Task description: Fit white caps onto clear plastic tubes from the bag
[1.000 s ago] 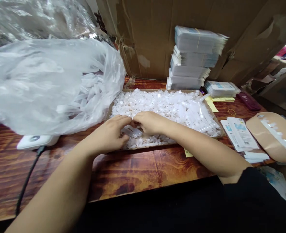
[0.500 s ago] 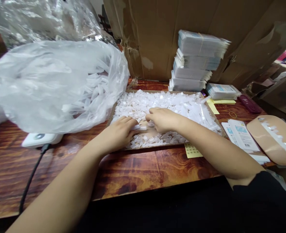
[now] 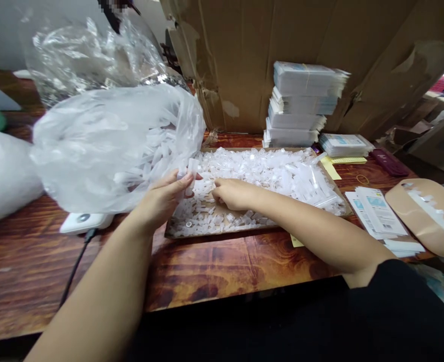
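Raised over the left end of a shallow cardboard tray (image 3: 222, 234), my left hand (image 3: 166, 193) is closed on a few small translucent plastic tubes (image 3: 191, 177). My right hand (image 3: 232, 194) reaches into the tray with its fingers bent down among small white and clear plastic pieces (image 3: 206, 217). Its fingertips are partly hidden, and I cannot make out what they pinch. Longer clear pieces (image 3: 314, 183) lie heaped at the tray's right side. Just behind my left hand lies a cloudy plastic bag (image 3: 89, 146), with slender white tubes (image 3: 159, 153) showing inside.
Banded card stacks (image 3: 300, 103) stand behind the tray, against a large cardboard sheet (image 3: 237, 60). Loose printed cards (image 3: 376, 213) and a beige board (image 3: 425, 216) lie at right. A white device (image 3: 86, 222) with a black cable sits at left, on the wooden table (image 3: 244, 266).
My left hand has lifted up and to the left, with the tubes now upright in its fingers. My right hand has shifted slightly left within the tray. The view has turned a little left.
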Motion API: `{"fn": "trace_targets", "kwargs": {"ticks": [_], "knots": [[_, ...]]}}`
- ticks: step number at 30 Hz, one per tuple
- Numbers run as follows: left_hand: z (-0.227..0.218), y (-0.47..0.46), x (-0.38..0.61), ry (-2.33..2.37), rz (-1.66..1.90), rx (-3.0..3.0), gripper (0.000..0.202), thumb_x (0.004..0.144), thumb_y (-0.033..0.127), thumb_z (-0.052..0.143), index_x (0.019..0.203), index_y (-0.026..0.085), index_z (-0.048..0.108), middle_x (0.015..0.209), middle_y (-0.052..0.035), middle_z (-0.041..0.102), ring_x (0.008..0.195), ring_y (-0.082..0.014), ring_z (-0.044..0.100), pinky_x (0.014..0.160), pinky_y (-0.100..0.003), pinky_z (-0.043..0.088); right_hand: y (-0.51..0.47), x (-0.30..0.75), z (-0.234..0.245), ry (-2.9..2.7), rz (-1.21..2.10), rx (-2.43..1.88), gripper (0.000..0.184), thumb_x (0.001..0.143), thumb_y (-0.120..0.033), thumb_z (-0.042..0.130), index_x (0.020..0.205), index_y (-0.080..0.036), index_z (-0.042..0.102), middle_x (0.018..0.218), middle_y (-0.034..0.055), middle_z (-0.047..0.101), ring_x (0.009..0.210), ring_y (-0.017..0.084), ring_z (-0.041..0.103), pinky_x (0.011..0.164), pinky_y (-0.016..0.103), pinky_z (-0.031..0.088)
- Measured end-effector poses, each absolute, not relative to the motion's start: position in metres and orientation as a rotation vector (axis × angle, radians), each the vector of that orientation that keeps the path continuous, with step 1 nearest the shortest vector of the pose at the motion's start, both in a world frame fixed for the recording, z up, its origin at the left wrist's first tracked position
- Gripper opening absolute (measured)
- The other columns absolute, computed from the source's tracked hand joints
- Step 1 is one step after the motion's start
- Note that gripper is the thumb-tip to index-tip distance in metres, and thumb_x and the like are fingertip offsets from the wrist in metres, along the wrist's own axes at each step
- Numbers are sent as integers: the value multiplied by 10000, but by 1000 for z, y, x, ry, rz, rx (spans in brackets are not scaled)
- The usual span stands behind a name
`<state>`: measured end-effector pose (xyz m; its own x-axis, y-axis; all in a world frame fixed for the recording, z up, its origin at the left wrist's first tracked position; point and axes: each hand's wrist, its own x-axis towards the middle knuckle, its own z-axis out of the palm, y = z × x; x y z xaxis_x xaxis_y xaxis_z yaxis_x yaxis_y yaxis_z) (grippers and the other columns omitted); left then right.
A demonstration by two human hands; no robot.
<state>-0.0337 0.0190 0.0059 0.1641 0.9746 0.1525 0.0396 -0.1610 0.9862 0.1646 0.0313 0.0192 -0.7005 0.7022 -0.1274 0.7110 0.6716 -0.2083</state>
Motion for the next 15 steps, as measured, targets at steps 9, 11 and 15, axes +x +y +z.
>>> {"fn": "trace_targets", "kwargs": {"ticks": [9, 11, 15], "knots": [[13, 2, -5, 898, 1099, 977, 447, 550, 412, 963, 811, 138, 724, 572, 60, 405, 496, -48, 301, 430, -160, 238, 8, 195, 6, 3121, -234, 1288, 185, 975, -62, 563, 1125, -102, 664, 1126, 157, 733, 1065, 254, 679, 963, 420, 545], [13, -3, -1, 837, 1054, 963, 454, 553, 392, 983, 825, 131, 729, 525, 89, 349, 469, -34, 253, 425, -153, 231, -1, 212, 6, 3385, -412, 1305, 169, 986, -87, 563, 1106, -133, 673, 1081, 117, 744, 997, 212, 688, 889, 368, 571], [10, -13, 7, 749, 995, 945, 419, 606, 371, 984, 834, 129, 728, 493, 92, 361, 446, -32, 277, 421, -150, 256, -25, 235, 7, 3876, -531, 1178, 125, 1021, -158, 603, 1049, -179, 723, 979, 69, 761, 904, 158, 713, 813, 311, 594]]}}
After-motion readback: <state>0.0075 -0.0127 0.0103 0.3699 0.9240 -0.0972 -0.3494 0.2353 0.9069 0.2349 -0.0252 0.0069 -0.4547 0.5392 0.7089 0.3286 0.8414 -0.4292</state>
